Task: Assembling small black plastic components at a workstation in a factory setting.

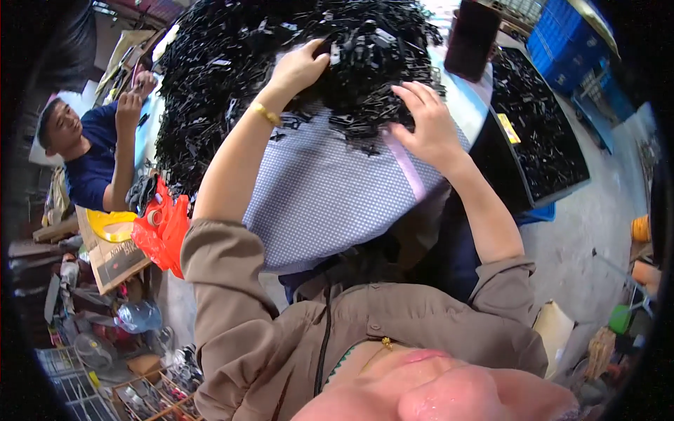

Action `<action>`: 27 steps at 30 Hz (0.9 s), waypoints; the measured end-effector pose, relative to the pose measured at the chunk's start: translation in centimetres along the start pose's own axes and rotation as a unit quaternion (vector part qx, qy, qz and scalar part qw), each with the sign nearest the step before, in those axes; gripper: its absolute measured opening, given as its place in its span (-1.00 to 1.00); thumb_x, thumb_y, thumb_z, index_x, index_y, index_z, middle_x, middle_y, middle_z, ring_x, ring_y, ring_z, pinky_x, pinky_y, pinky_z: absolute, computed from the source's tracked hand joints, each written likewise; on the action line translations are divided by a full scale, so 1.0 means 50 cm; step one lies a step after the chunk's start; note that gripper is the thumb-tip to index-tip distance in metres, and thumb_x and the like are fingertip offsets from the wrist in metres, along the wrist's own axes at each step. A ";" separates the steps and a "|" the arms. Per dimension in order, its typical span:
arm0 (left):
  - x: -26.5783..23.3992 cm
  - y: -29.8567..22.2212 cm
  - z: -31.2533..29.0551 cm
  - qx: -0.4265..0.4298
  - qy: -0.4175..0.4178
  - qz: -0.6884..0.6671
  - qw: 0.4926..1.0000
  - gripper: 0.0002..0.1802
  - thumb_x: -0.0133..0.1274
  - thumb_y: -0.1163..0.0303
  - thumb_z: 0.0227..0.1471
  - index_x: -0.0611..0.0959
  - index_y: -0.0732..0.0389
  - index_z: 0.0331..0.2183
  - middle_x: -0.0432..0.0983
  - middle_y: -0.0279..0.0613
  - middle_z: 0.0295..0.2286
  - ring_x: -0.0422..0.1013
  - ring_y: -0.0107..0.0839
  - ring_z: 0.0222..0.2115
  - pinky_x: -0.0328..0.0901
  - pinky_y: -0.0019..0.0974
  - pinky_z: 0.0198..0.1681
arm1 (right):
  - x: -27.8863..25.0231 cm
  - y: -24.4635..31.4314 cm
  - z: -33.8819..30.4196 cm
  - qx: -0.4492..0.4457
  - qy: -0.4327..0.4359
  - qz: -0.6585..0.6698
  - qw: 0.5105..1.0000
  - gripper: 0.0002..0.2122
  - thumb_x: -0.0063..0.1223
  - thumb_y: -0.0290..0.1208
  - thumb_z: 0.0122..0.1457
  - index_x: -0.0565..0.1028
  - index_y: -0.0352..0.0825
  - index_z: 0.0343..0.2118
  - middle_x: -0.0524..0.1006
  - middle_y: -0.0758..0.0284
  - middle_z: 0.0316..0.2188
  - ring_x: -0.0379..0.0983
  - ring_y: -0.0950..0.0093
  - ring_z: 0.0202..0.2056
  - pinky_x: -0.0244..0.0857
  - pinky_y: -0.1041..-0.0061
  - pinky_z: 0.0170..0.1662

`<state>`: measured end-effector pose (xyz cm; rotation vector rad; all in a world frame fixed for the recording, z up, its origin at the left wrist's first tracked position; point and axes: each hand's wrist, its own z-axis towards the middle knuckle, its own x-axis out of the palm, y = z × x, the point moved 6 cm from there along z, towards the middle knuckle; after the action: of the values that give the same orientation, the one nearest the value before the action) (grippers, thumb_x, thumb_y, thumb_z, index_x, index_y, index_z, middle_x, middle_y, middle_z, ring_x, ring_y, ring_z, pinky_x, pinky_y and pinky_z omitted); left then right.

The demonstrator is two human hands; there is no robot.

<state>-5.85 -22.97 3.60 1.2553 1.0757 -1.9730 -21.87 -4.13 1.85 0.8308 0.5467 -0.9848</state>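
Note:
A large heap of small black plastic clip-like pieces (217, 77) covers the table in front of me. My left hand (298, 69) rests at the heap's near edge, its thumb and forefinger apart; the other fingers are partly hidden. My right hand (430, 130) lies open over the near right side of the heap, fingers spread, with the fingertips close to loose pieces (358, 126). Between my arms, a blue-and-white patterned cloth (330, 189) with a pink strip (406, 168) hangs over the table's front edge.
A dark phone-like slab (472, 41) stands at the heap's right. Beyond it are a black bin of similar pieces (540, 133) and a blue crate (569, 45). At left, a person in dark blue (98, 151) sits by a red plastic bag (165, 231) and a cardboard box (112, 259).

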 end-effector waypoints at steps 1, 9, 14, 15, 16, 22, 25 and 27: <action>0.002 -0.002 -0.014 -0.013 0.001 0.010 1.000 -0.43 -0.17 0.01 -0.07 0.39 0.07 -0.03 0.41 0.08 -0.19 0.32 -0.04 -0.14 0.20 -0.18 -0.06 | -0.006 -0.002 -0.005 -0.005 -0.007 0.008 1.000 -0.53 0.10 -0.36 -0.16 0.35 -0.33 -0.10 0.33 0.15 -0.08 0.19 0.21 0.00 0.08 0.31 0.06; -0.056 0.024 -0.053 0.059 -0.040 0.133 0.989 -0.51 -0.18 0.15 0.03 0.39 0.32 -0.10 0.34 0.20 -0.18 0.28 0.06 -0.16 0.18 -0.11 -0.07 | -0.118 -0.057 -0.026 -0.032 -0.098 0.125 0.987 -0.60 -0.08 -0.55 -0.12 0.36 -0.30 -0.11 0.34 0.20 -0.07 0.23 0.26 -0.02 0.10 0.38 0.05; -0.121 -0.289 -0.100 0.237 -0.159 0.045 0.957 -0.58 -0.02 0.23 -0.03 0.47 0.31 -0.17 0.40 0.01 -0.21 0.30 -0.09 -0.17 0.16 -0.22 -0.06 | -0.230 -0.294 -0.152 0.083 -0.107 -0.012 0.991 -0.66 -0.02 -0.43 -0.06 0.40 -0.32 -0.15 0.41 0.20 -0.16 0.35 0.27 -0.12 0.23 0.41 -0.06; -0.110 -0.379 -0.110 0.273 -0.140 0.003 0.952 -0.62 -0.01 0.26 -0.04 0.49 0.29 -0.19 0.42 -0.01 -0.24 0.34 -0.14 -0.20 0.20 -0.26 -0.11 | -0.250 -0.390 -0.201 0.135 -0.079 -0.071 0.985 -0.64 -0.02 -0.39 -0.06 0.40 -0.32 -0.14 0.41 0.18 -0.15 0.34 0.28 -0.11 0.22 0.41 -0.05; -0.081 -0.476 -0.117 0.277 -0.064 -0.086 0.955 -0.65 0.00 0.27 -0.05 0.52 0.27 -0.22 0.44 -0.03 -0.27 0.38 -0.22 -0.26 0.25 -0.31 -0.17 | -0.277 -0.501 -0.269 0.174 -0.074 -0.123 0.974 -0.58 0.05 -0.36 -0.14 0.39 -0.36 -0.13 0.43 0.14 -0.20 0.36 0.22 -0.16 0.23 0.38 -0.06; 0.450 -0.785 -0.059 0.022 0.440 -0.331 0.834 -0.59 -0.06 0.13 0.00 0.51 0.33 -0.31 0.44 -0.13 -0.40 0.37 -0.46 -0.36 0.29 -0.43 -0.32 | -0.239 -0.772 -0.508 0.348 0.335 -0.174 0.858 -0.23 0.26 0.03 -0.39 0.35 -0.33 -0.06 0.39 0.06 -0.13 0.35 0.26 -0.10 0.27 0.30 -0.09; 0.676 -0.881 -0.086 -0.161 0.428 -0.292 0.840 -0.58 -0.04 0.14 -0.02 0.42 0.29 -0.25 0.42 -0.12 -0.33 0.36 -0.44 -0.37 0.29 -0.41 -0.35 | -0.175 -0.808 -0.631 0.444 0.537 -0.144 0.703 -0.12 0.31 0.00 -0.43 0.23 -0.32 0.03 0.38 0.12 -0.08 0.30 0.32 -0.02 0.21 0.40 -0.02; 0.828 -0.722 0.035 -0.236 0.335 -0.388 0.825 -0.40 0.01 0.07 -0.07 0.30 0.28 -0.09 0.39 -0.09 -0.23 0.33 -0.31 -0.26 0.27 -0.24 -0.25 | -0.128 -0.693 -0.467 0.432 0.575 -0.139 0.681 -0.14 0.28 -0.11 -0.29 0.08 -0.15 0.13 0.35 0.20 -0.03 0.32 0.33 -0.04 0.23 0.24 -0.03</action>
<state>-51.86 -7.17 -21.94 1.3610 2.5819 -1.5369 -56.39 7.77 -19.40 2.3480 1.3479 -0.8719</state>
